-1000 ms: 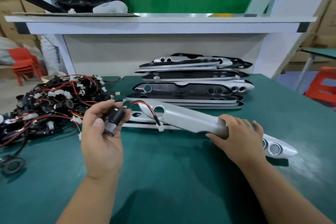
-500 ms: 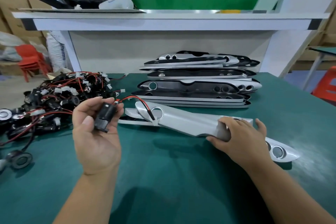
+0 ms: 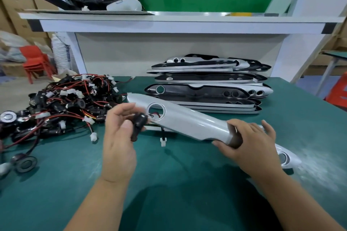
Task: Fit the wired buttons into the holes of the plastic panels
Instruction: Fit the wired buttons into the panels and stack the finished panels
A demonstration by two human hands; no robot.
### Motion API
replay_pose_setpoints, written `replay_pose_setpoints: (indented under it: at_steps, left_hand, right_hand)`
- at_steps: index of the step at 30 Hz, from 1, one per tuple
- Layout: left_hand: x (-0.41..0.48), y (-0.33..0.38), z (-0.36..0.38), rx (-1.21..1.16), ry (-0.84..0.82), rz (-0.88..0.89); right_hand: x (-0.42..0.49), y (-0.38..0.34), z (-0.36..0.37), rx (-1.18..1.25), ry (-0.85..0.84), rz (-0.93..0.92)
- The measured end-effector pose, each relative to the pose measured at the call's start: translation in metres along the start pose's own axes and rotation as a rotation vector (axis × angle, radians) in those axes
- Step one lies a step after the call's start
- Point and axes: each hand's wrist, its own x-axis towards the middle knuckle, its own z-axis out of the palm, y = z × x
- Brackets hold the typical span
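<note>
**One button at the hole, not yet seated**

Left hand [image 3: 120, 137] pinches a black cylindrical wired button [image 3: 139, 124] between thumb and fingertips, just beside the large round hole [image 3: 156, 110] in a long silver-grey plastic panel [image 3: 189, 120]. Right hand [image 3: 249, 140] wraps round the panel, holding it tilted above the green table [image 3: 169, 184]. Red lead shows in the hole and a white plug [image 3: 163, 141] dangles below, so the lead is probably threaded. Button body unseated. Plenty left: a heap of black buttons with red leads [image 3: 62, 105] and a stack of silver and black panels [image 3: 206, 88] with open holes.
</note>
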Motion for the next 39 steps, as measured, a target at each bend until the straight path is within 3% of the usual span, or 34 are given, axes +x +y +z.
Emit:
replay_pose_setpoints:
  at_steps: [3, 8, 11, 14, 18, 24, 30, 35, 39]
  left_hand:
    - [-0.008, 0.0, 0.007, 0.152, -0.076, 0.024]
    - [-0.003, -0.003, 0.013, 0.316, 0.14, -0.098]
    - [-0.001, -0.009, 0.01, 0.357, 0.12, -0.194]
    - [-0.001, -0.011, 0.012, 0.195, 0.099, -0.299]
    - [0.004, -0.016, 0.012, -0.271, 0.204, -0.398]
    - [-0.007, -0.019, 0.019, -0.333, 0.072, -0.575]
    - [-0.003, -0.022, 0.014, -0.182, 0.146, -0.467]
    - [-0.003, -0.018, 0.006, -0.2, 0.005, -0.45]
    - [-0.004, -0.018, 0.007, -0.177, 0.009, -0.435]
  right_hand:
    - [0.001, 0.003, -0.003, 0.009, 0.094, -0.033]
    - [0.001, 0.003, -0.003, -0.004, 0.076, -0.065]
    - [-0.001, 0.0, -0.002, 0.011, 0.021, -0.097]
    - [-0.001, -0.002, -0.002, 0.039, -0.021, -0.116]
    - [0.0, -0.002, -0.004, 0.035, -0.044, -0.13]
    - [-0.001, 0.002, -0.004, 0.082, -0.079, -0.091]
    - [-0.002, -0.002, -0.005, 0.128, -0.137, -0.09]
    - [0.0, 0.001, -0.015, 0.206, -0.212, -0.063]
    - [-0.001, -0.003, -0.023, 0.221, -0.252, -0.089]
